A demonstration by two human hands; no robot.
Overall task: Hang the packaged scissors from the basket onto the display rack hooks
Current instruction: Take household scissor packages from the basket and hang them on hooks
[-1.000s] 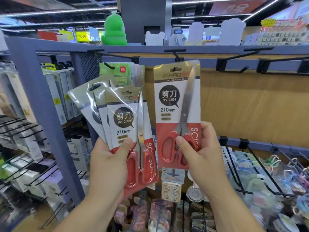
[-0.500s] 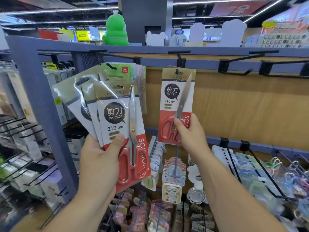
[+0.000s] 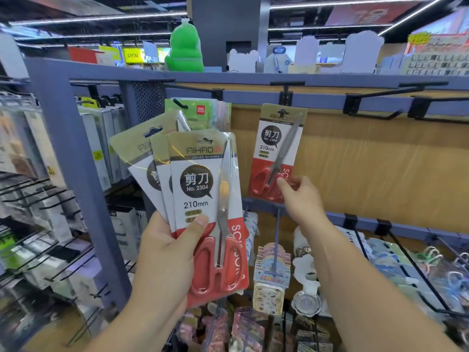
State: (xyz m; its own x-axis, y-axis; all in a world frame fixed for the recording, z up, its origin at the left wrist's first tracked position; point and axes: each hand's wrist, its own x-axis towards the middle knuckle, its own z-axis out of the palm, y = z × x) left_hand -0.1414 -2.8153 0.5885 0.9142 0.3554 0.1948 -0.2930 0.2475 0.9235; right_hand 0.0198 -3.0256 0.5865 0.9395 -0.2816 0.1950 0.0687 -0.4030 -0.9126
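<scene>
Moved onto the twelve o'clock hook (image 3: pixel 285 97), one scissors pack (image 3: pixel 278 151) looks hung, right hand (image 3: pixel 302 196) pinching it; left hand (image 3: pixel 167 252) grips spare packs (image 3: pixel 203 199)

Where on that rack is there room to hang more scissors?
The two black hooks right of the scissors pack in the right hand are bare, with wood panel behind. Left of it, green packets fill their hook, and fanned packs in the left hand block the way; the row below is crowded.
</scene>
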